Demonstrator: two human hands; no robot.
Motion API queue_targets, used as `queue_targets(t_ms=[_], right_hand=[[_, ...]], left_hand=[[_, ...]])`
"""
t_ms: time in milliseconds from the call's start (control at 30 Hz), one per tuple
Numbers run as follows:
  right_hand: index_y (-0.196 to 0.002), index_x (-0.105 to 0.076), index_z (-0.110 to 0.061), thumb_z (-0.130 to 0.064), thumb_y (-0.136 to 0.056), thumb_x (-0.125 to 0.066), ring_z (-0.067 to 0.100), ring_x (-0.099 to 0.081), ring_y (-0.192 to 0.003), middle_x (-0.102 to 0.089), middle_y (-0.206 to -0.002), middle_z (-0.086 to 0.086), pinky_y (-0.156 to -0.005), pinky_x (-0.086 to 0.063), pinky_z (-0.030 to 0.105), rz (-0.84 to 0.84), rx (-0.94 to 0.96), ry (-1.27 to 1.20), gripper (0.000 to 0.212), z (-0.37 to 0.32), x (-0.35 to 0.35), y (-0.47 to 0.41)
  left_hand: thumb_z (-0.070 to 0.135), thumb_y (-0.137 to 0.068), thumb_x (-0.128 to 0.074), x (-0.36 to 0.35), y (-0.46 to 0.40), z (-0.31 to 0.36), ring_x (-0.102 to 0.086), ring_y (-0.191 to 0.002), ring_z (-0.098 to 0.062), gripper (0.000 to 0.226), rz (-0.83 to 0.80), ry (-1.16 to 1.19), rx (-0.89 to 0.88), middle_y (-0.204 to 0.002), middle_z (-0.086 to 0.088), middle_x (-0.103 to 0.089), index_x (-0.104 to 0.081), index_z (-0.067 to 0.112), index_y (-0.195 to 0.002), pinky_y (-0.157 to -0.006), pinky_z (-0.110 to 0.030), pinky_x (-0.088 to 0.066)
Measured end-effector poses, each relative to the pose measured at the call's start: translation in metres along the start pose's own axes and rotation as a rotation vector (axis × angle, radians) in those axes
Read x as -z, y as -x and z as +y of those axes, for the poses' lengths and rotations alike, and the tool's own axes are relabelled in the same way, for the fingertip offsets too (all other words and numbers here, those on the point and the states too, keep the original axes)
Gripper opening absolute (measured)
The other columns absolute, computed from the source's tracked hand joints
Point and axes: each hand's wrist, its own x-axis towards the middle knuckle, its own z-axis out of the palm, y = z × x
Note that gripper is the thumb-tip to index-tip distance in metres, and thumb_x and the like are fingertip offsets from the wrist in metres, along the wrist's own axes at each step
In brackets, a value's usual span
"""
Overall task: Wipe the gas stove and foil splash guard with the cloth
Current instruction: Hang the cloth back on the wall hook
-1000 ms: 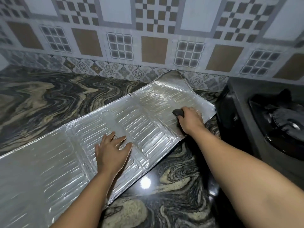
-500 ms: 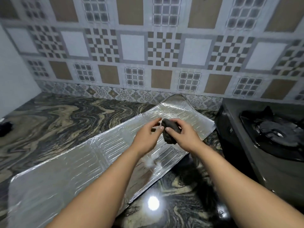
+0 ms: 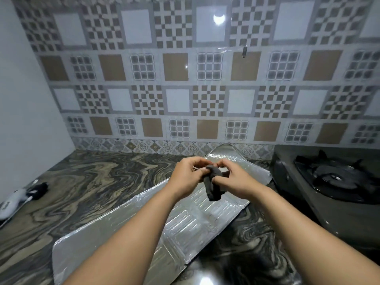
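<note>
The silver foil splash guard (image 3: 197, 223) lies flat and unfolded on the marbled countertop (image 3: 92, 182), running from near left to far right. Above its far end, both hands hold a small dark grey cloth (image 3: 213, 186) in the air. My left hand (image 3: 189, 175) pinches the cloth's top from the left. My right hand (image 3: 232, 177) grips it from the right, fingers curled round it, and the cloth's lower end hangs down between them. The gas stove (image 3: 337, 177), dark with a black burner grate, stands at the right edge.
A patterned tiled wall (image 3: 185, 79) rises behind the counter, and a plain white wall (image 3: 24, 110) closes the left side. A white and black object (image 3: 22, 196) lies at the far left of the counter. The stove's side stands close to the guard's far end.
Both hands have left the foil guard and risen above it. The left hand came across and took hold of the cloth with the right. The camera view has tilted upward.
</note>
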Motion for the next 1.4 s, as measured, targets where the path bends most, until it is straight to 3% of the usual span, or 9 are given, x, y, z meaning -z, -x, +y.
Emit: queue_targets(t_ms=[100, 300, 467, 700, 833, 967, 1200, 1300, 1400], right_hand=[[-0.104, -0.059, -0.030, -0.016, -0.081, -0.062, 0.016, -0.066, -0.084, -0.068, -0.109, 0.002, -0.072, -0.055, 0.035, 0.048, 0.028, 0.036, 0.028, -0.015, -0.002, 0.005], [-0.106, -0.062, -0.031, -0.060, -0.063, -0.077, 0.008, -0.064, -0.098, -0.066, -0.108, -0.010, -0.084, -0.056, 0.035, 0.105, 0.041, 0.074, 0.054, -0.033, -0.015, 0.011], [-0.097, -0.061, -0.027, -0.009, -0.084, -0.065, 0.017, -0.067, -0.087, -0.069, -0.096, -0.001, -0.080, -0.059, 0.044, 0.138, 0.074, 0.066, 0.023, -0.043, -0.018, 0.011], [-0.098, -0.058, -0.025, -0.002, -0.087, -0.047, 0.021, -0.057, -0.065, -0.067, -0.089, 0.011, -0.054, -0.047, 0.033, 0.149, -0.029, -0.127, 0.028, -0.049, -0.012, 0.008], [-0.099, -0.053, -0.021, 0.001, -0.089, -0.041, 0.021, -0.051, -0.061, -0.060, -0.083, 0.009, -0.049, -0.042, 0.030, 0.186, -0.051, -0.164, 0.028, -0.044, 0.007, 0.004], [-0.099, -0.048, -0.021, 0.003, -0.091, -0.039, 0.016, -0.043, -0.053, -0.052, -0.068, 0.003, -0.046, -0.035, 0.027, 0.201, -0.031, -0.089, 0.026, -0.036, 0.040, 0.005], [-0.083, -0.059, -0.032, 0.013, -0.080, -0.037, 0.018, -0.061, -0.089, -0.066, -0.093, -0.005, -0.081, -0.048, 0.035, 0.168, 0.060, 0.322, 0.050, -0.006, 0.103, -0.009], [-0.097, -0.073, -0.036, 0.015, -0.076, -0.039, 0.012, -0.059, -0.106, -0.065, -0.107, -0.008, -0.095, -0.048, 0.031, 0.144, 0.120, 0.444, 0.065, -0.002, 0.127, -0.023], [-0.118, -0.071, -0.031, 0.011, -0.085, -0.046, 0.011, -0.054, -0.103, -0.056, -0.106, -0.011, -0.085, -0.041, 0.020, 0.111, 0.162, 0.586, 0.059, 0.003, 0.152, -0.044]], left_hand=[[0.003, -0.090, -0.066, 0.010, 0.003, 0.004, -0.072, -0.095, -0.024, 0.024, 0.038, -0.010, 0.013, -0.095, -0.002, -0.076, -0.074, 0.024, -0.095, -0.084, -0.041, -0.060], [0.010, -0.091, -0.065, 0.027, 0.008, 0.013, -0.069, -0.088, -0.008, 0.017, 0.091, 0.016, 0.035, -0.095, 0.004, -0.075, -0.073, 0.019, -0.103, -0.085, -0.035, -0.057], [0.010, -0.094, -0.059, 0.036, 0.014, 0.016, -0.070, -0.096, -0.020, 0.021, 0.033, 0.038, 0.071, -0.100, -0.003, -0.073, -0.069, 0.026, -0.102, -0.089, -0.047, -0.057], [0.022, -0.101, -0.052, 0.029, 0.017, 0.015, -0.068, -0.102, -0.013, 0.018, -0.100, 0.092, 0.111, -0.107, 0.001, -0.072, -0.067, 0.026, -0.109, -0.095, -0.033, -0.053], [0.019, -0.091, -0.070, 0.016, 0.010, 0.012, -0.068, -0.084, -0.001, 0.023, -0.156, 0.108, 0.053, -0.106, -0.002, -0.070, -0.064, 0.030, -0.110, -0.075, -0.020, -0.055], [0.010, -0.086, -0.072, 0.004, -0.010, 0.013, -0.072, -0.092, -0.020, 0.035, -0.119, 0.007, 0.025, -0.106, -0.006, -0.071, -0.064, 0.031, -0.113, -0.084, -0.040, -0.060], [0.004, -0.092, -0.063, -0.012, -0.062, 0.026, -0.071, -0.093, -0.021, 0.021, -0.203, -0.169, -0.089, -0.099, -0.002, -0.072, -0.063, 0.025, -0.093, -0.085, -0.048, -0.058], [0.002, -0.094, -0.059, -0.020, -0.089, 0.038, -0.065, -0.100, -0.004, 0.029, -0.261, -0.326, -0.161, -0.105, 0.008, -0.071, -0.074, 0.025, -0.104, -0.093, -0.029, -0.055], [0.001, -0.095, -0.058, -0.026, -0.123, 0.048, -0.061, -0.103, -0.006, 0.039, -0.280, -0.495, -0.257, -0.109, 0.008, -0.067, -0.071, 0.027, -0.121, -0.089, -0.015, -0.050]])
